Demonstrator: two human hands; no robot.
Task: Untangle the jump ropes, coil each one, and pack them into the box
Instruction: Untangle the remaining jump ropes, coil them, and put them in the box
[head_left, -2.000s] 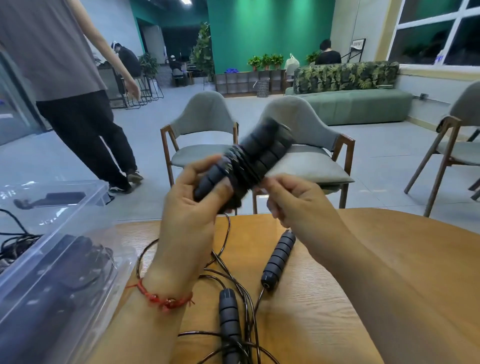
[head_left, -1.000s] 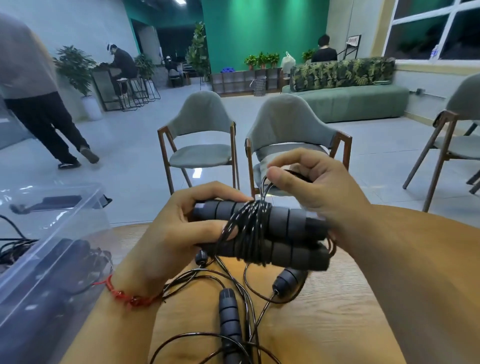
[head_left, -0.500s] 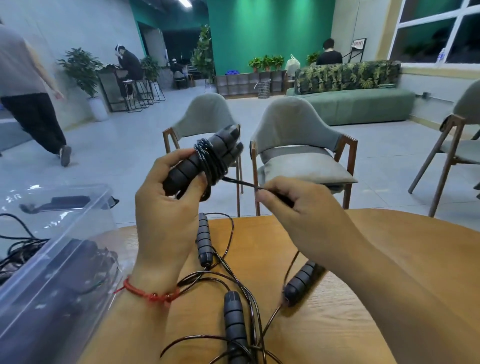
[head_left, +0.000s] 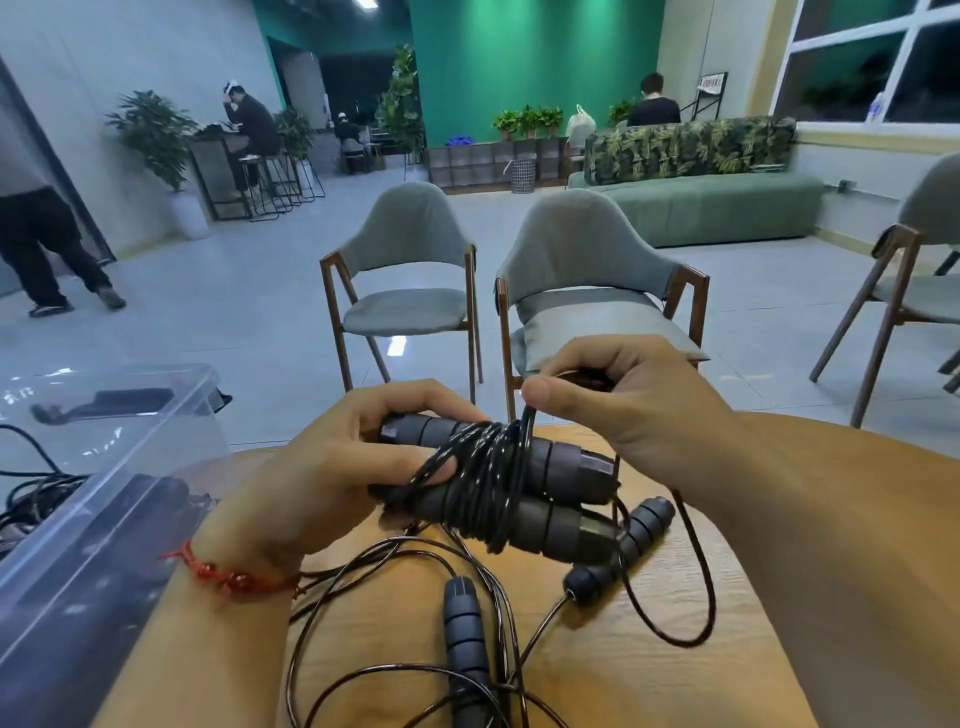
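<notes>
While the left hand (head_left: 332, 478) grips one rope's paired handles (head_left: 561, 493) above the tabletop (head_left: 623, 675) and the right hand (head_left: 634, 410) pinches its cord (head_left: 483, 483) mid-wrap, another rope (head_left: 465, 639) lies uncoiled below, beside the partly filled box (head_left: 104, 467).

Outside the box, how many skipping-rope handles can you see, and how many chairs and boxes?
Jump rope handles: 4 (2 gripped in the left hand, 2 lying on the table)
Grey chairs: 3
Clear plastic box: 1
Total: 8
</notes>
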